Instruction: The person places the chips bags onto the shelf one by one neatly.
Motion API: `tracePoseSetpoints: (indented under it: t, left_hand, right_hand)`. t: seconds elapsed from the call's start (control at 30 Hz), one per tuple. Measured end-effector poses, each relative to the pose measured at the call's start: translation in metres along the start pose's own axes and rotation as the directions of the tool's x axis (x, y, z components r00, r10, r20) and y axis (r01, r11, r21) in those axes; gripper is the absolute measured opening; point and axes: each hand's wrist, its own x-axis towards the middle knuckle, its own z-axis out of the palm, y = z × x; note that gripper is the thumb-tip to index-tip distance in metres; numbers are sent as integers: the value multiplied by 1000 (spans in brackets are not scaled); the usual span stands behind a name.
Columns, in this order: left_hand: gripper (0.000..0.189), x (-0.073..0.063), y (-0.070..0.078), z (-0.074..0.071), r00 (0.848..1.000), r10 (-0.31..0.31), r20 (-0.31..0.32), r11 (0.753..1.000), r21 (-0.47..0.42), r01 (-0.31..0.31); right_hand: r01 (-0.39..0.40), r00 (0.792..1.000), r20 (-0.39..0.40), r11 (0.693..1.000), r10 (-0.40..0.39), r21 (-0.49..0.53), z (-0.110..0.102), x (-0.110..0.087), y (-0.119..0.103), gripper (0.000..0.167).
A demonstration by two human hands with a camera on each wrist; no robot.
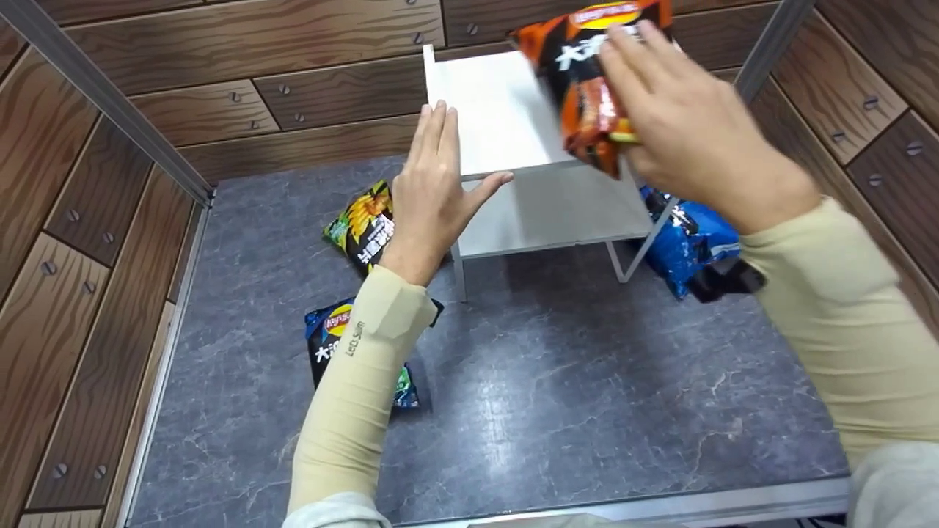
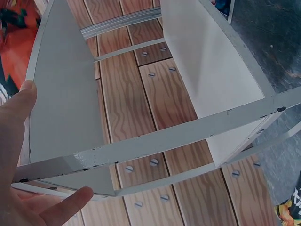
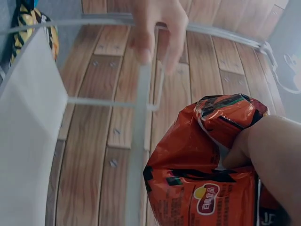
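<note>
My right hand [image 1: 689, 117] holds an orange and black bag of chips [image 1: 587, 95] above the right side of a white two-tier shelf [image 1: 499, 110]. In the right wrist view, the thumb presses into the crinkled orange back of the chip bag [image 3: 197, 183]. My left hand [image 1: 433, 183] rests against the shelf's near left corner. Its fingers lie straight along the side and its thumb spreads over the front edge. The left wrist view shows the thumb and one finger of the left hand [image 2: 19, 136] on either side of the grey shelf frame [image 2: 141, 139].
On the floor left of the shelf lies a black and yellow chip bag [image 1: 367, 220]. Nearer me, a dark blue chip bag [image 1: 319, 337] is partly hidden by my left sleeve. A bright blue bag [image 1: 689, 242] lies by the shelf's right legs. Wood-patterned walls [image 1: 220, 44] enclose the floor.
</note>
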Motion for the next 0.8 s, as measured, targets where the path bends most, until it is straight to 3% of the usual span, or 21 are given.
tracePoseSetpoints:
  t: [0.17, 0.37, 0.63, 0.8]
  left_hand:
    - [101, 0, 1, 2, 1000, -3, -9, 1000, -18, 3]
    - [104, 0, 0, 4, 998, -23, -51, 997, -75, 19]
    - [103, 0, 0, 7, 995, -13, -99, 992, -130, 0]
    - [97, 0, -5, 4, 995, -7, -99, 986, -168, -10]
  right_hand:
    - [6, 998, 68, 1000, -7, 22, 7, 23, -16, 73]
    - [-41, 981, 190, 998, 33, 40, 16, 47, -32, 76]
    - [-31, 959, 284, 997, 10, 71, 32, 61, -42, 96]
    - [-16, 960, 279, 998, -3, 68, 46, 67, -50, 108]
